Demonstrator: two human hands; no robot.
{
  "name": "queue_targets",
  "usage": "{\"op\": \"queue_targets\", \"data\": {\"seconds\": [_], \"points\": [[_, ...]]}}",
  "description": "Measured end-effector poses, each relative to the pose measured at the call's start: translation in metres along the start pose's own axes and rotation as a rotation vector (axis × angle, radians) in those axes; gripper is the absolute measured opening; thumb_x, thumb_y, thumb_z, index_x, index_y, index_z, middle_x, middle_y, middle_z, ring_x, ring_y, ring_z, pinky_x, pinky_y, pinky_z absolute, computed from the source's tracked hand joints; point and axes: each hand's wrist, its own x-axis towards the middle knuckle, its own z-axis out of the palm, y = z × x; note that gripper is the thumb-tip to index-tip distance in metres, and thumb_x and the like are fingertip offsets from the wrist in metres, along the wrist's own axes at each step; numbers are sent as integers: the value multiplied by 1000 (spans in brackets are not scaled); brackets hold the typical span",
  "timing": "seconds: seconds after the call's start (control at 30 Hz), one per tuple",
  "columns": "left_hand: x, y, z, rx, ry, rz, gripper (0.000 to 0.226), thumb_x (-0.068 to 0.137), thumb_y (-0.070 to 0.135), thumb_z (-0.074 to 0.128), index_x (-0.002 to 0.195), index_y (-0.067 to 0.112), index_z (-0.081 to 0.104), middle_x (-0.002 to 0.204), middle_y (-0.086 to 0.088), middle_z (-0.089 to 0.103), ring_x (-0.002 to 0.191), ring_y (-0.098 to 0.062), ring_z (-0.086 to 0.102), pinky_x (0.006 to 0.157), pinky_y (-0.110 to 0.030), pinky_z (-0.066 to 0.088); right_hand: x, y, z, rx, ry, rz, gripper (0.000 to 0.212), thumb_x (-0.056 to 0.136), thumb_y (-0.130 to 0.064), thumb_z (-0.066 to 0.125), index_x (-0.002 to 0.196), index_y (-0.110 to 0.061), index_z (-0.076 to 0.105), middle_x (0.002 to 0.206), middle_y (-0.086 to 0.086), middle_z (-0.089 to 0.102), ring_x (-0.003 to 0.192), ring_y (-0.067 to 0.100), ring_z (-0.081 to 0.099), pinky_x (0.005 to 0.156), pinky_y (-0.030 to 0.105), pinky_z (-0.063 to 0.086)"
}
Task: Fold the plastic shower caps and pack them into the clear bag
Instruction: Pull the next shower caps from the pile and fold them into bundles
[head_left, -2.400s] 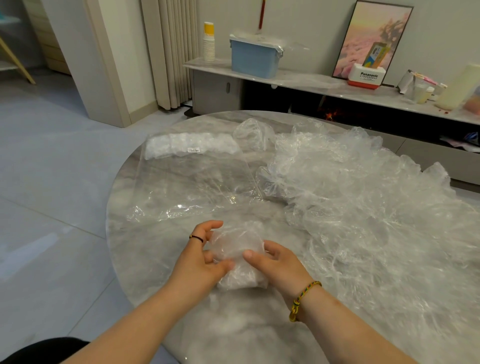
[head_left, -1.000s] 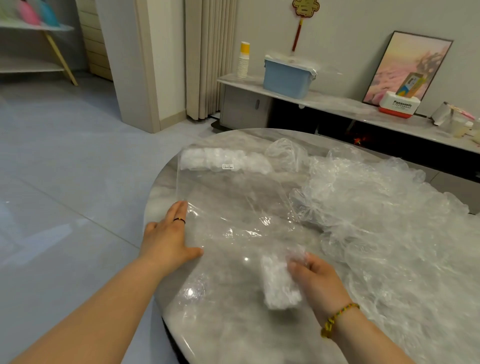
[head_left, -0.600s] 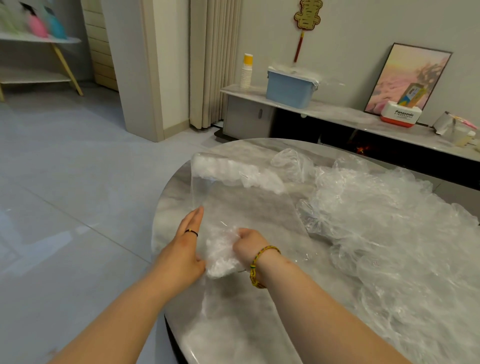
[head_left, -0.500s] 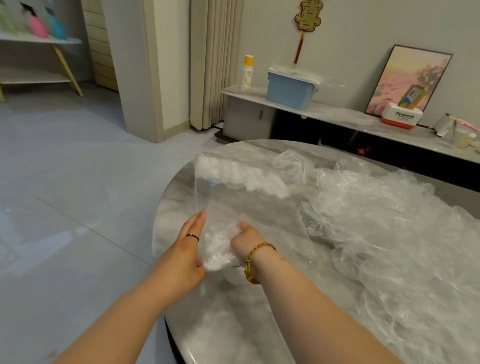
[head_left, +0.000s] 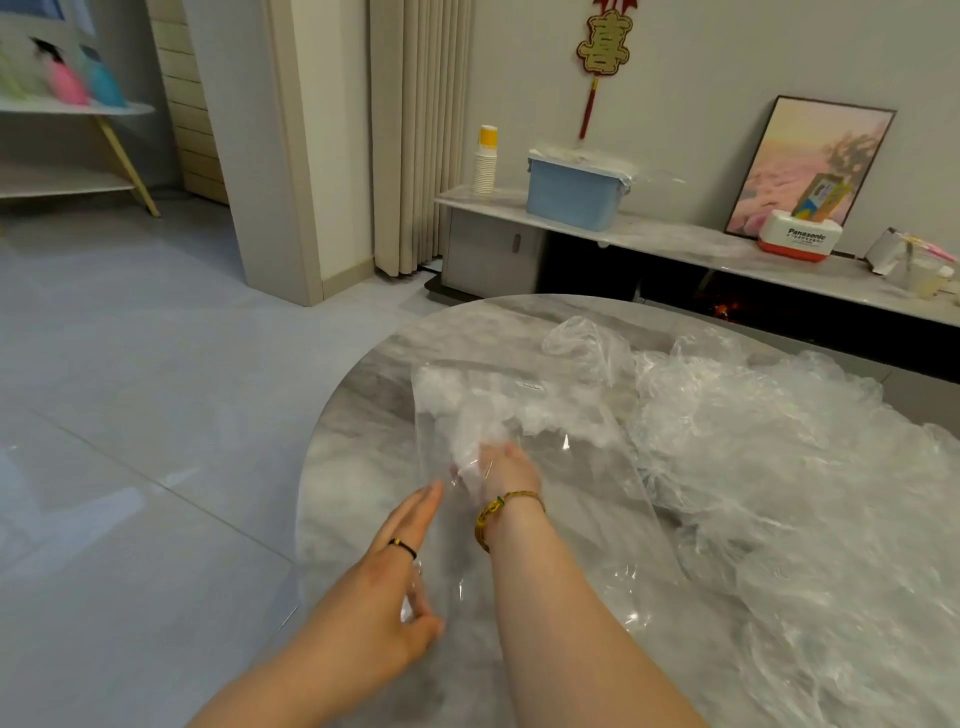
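Observation:
A large clear bag (head_left: 587, 499) lies on the round marble table (head_left: 363, 384), with several folded white shower caps (head_left: 519, 405) bunched at its far end. My right hand (head_left: 506, 470) is deep inside the bag and grips a folded shower cap (head_left: 470, 467); its fingers are partly hidden by the plastic. My left hand (head_left: 395, 577) holds the bag's near left edge at the mouth, with the thumb against the film and the fingers stretched forward.
A big heap of loose crumpled shower caps (head_left: 779, 493) covers the right half of the table. The table's left edge drops to grey tiled floor (head_left: 156, 415). Behind stands a low sideboard (head_left: 649, 239) with a blue bin, cups and a picture.
My right hand has pushed the folded cap from the bag's mouth deep inside, towards the packed caps. My left hand has slid back along the bag's edge towards me.

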Motion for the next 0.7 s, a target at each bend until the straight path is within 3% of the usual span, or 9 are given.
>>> {"op": "queue_targets", "data": {"seconds": [0.07, 0.13, 0.23, 0.33, 0.43, 0.5, 0.57, 0.7], "points": [[2, -4, -3, -13, -10, -38, 84, 85, 6, 57, 132, 48, 1, 141, 31, 4, 83, 27, 46, 74, 8, 29, 2, 6, -4, -39, 79, -3, 39, 90, -2, 51, 128, 2, 45, 118, 6, 51, 67, 10, 49, 45, 4, 35], [3, -8, -4, -1, -26, -75, 84, 86, 9, 58, 138, 43, 1, 143, 32, 3, 79, 32, 43, 73, 8, 30, 0, 12, -7, -184, 40, -65, 45, 89, -4, 52, 133, -4, 41, 131, 7, 46, 87, 17, 56, 60, 5, 37], [5, -8, -4, 61, -40, -88, 87, 86, 10, 58, 143, 36, -2, 147, 28, 0, 103, 8, 54, 73, 10, 28, 2, 23, -11, -384, 20, -127, 63, 87, -11, 57, 142, -13, 27, 141, 6, 39, 125, 19, 43, 95, 17, 33], [7, -7, -2, 98, -27, -80, 91, 87, 11, 57, 130, 47, -15, 151, 15, 11, 109, -5, 54, 71, 10, 27, 1, 25, -10, -559, 44, -215, 65, 86, -14, 59, 141, -14, 25, 143, 5, 29, 130, 21, 36, 104, 25, 31], [10, -9, 0, 115, 9, -64, 93, 86, 9, 55, 110, 55, -23, 150, 9, 21, 93, -5, 59, 81, 0, 36, -6, 24, -12, -826, 129, -414, 37, 89, -17, 53, 124, -10, 43, 129, 4, 35, 122, 20, 38, 98, 22, 31], [10, -10, 1, 129, 35, -59, 95, 85, 8, 54, 109, 54, -25, 151, 8, 19, 94, -10, 61, 88, -9, 39, -9, 24, -14, -928, 67, -512, 24, 92, -22, 49, 113, -11, 52, 123, 2, 42, 119, 19, 37, 95, 20, 27], [10, -10, 1, 139, 42, -56, 93, 86, 8, 54, 111, 51, -25, 152, 10, 12, 99, -12, 60, 91, -13, 39, -15, 23, -15, -996, -57, -537, 27, 95, -30, 45, 113, -14, 56, 124, 0, 46, 120, 18, 36, 96, 20, 24], [9, -6, 2, 199, 20, -45, 93, 86, 7, 53, 113, 49, -26, 148, 0, 28, 86, -13, 61, 93, -20, 43, -16, 30, -20, -1067, -184, -453, 41, 92, -44, 45, 127, -24, 51, 143, -6, 31, 133, 17, 23, 108, 26, 15]]}}
